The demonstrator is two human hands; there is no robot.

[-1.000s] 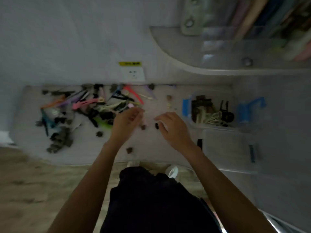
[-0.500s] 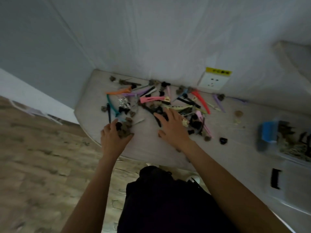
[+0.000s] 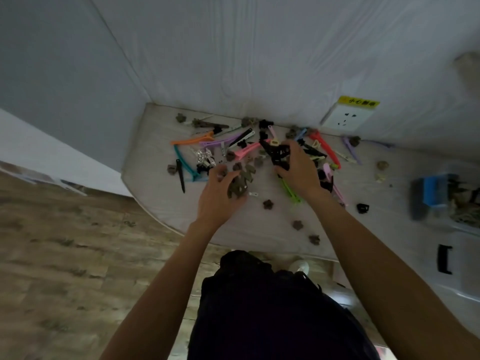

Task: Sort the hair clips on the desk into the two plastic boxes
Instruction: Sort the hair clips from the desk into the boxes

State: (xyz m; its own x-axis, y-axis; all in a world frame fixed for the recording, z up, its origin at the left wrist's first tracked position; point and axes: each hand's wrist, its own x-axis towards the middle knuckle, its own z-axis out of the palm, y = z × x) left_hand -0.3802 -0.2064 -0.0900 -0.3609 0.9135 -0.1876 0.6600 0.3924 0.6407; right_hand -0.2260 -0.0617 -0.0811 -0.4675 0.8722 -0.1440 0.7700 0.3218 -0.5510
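Both hands work in the pile of hair clips on the white desk point(image 3: 161, 203). Fingers of the left hand point(image 3: 217, 197) are curled round a clump of small brown claw clips point(image 3: 240, 184), gripping them just above the desk surface. The right hand point(image 3: 298, 170) has its fingers bent over a large black claw clip point(image 3: 278, 154), pinching it between fingertips and thumb at the middle of the heap.

Each forearm reaches forward from the bottom of the view, the left angling in from the left, the right from the lower right, wrists fairly straight and palms down.

Around the hands lie long clips in many colours: an orange clip point(image 3: 193, 140) and a teal clip point(image 3: 184, 165) to the left, a pink clip point(image 3: 246, 152) between the hands, a green clip point(image 3: 289, 189) partly under the right wrist, a red clip point(image 3: 326, 149) further right. Single small brown clips sit apart nearer the desk edge, one of them point(image 3: 268, 204) just beside the left hand. A clear plastic box with a blue latch point(image 3: 431, 188), holding some clips, stands at the right edge; a second plastic box with a black latch point(image 3: 445, 259) sits nearer the person. A wall socket point(image 3: 346, 118) with a yellow label is on the wall behind.
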